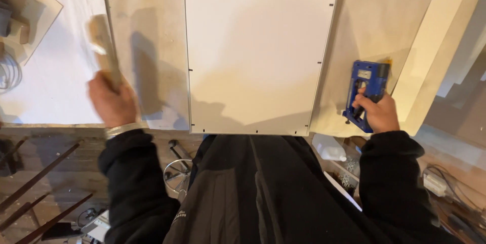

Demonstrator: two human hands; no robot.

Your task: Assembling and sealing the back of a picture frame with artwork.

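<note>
My left hand (112, 103) grips a pale wooden strip (103, 44) that points away from me; it is blurred by motion, over the left side of the workbench. My right hand (379, 112) is closed around the handle of a blue staple gun (368, 88) resting on the beige board at the right. Between both hands lies a large white panel (258, 46) with small dark notches along its edges, its near edge at the bench front.
A beige board (149, 41) lies under the panel. A long pale plank (435, 46) leans at the right. White sheet (55, 71) covers the far left. Below the bench: a stool base (177, 173), dark rods (40, 193), a plastic bottle (329, 147), cables.
</note>
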